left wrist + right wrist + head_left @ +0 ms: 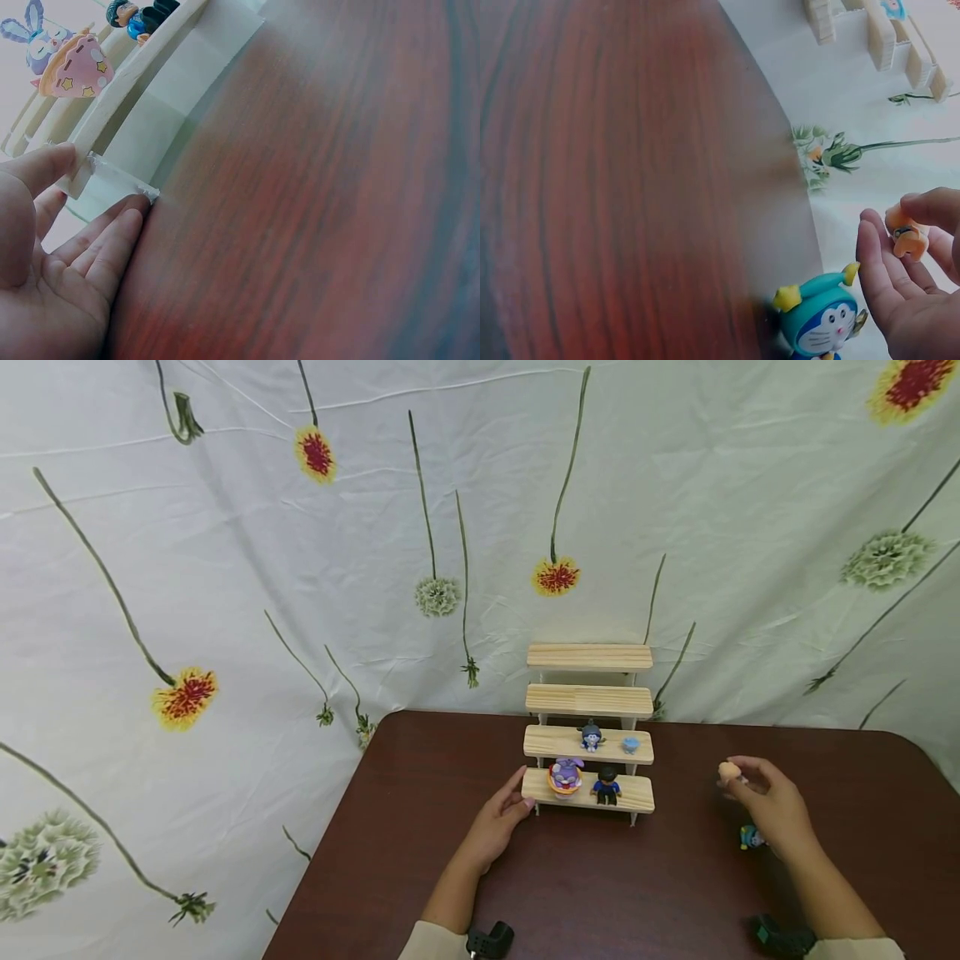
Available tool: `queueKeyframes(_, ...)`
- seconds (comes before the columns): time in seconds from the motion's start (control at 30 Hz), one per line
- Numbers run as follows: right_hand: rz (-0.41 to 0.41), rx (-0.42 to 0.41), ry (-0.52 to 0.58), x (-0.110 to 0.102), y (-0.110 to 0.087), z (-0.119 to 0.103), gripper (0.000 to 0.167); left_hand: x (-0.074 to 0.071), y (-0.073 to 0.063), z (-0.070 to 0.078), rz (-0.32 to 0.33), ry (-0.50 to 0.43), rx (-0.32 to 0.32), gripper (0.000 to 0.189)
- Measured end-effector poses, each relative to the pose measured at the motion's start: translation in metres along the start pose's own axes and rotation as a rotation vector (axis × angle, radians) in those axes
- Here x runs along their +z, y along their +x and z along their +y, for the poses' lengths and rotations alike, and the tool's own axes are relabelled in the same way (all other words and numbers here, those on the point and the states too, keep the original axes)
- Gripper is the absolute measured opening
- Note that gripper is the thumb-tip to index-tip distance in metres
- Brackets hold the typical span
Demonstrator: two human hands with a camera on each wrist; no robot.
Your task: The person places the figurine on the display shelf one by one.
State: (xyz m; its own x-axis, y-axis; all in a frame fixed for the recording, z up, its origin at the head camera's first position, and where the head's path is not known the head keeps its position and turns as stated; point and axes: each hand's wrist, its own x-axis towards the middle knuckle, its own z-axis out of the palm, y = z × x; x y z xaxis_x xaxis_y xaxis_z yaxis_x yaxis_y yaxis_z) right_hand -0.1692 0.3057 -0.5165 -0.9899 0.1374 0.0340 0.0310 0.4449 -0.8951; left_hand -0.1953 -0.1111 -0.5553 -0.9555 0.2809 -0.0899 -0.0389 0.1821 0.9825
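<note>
My left hand is at the left end of the lowest step of a wooden tiered shelf. Its fairly straight fingers touch the plank's end and the white support under it. Off to the right, my right hand pinches a small orange toy figure between thumb and fingers, raised over the table. Close below that hand stands a toy cat figure with a teal hood and yellow knobs, partly covered by the hand in the head view.
On the lowest step sit a purple rabbit figure and a dark-haired toy figure. One step higher are a grey-hooded figure and a small blue cup-like piece. A flowered cloth hangs behind the brown table.
</note>
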Motion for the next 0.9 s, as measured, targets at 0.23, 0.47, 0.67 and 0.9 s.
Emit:
queueKeyframes(0.23,0.019,0.014,-0.021,0.000,0.002,-0.009,0.058,0.001,0.001,0.000,0.006,-0.001,0.000,0.065)
queueKeyframes(0.47,0.066,-0.013,-0.059,0.001,0.001,-0.013,0.058,0.000,0.002,0.000,0.006,0.017,-0.003,0.063)
queueKeyframes(0.67,0.077,-0.031,-0.016,0.002,0.002,-0.017,0.056,0.000,0.002,0.000,0.005,0.013,-0.002,0.064)
queueKeyframes(0.9,0.079,-0.064,0.039,0.007,0.002,-0.020,0.055,0.000,0.001,0.000,0.000,0.009,0.000,0.064)
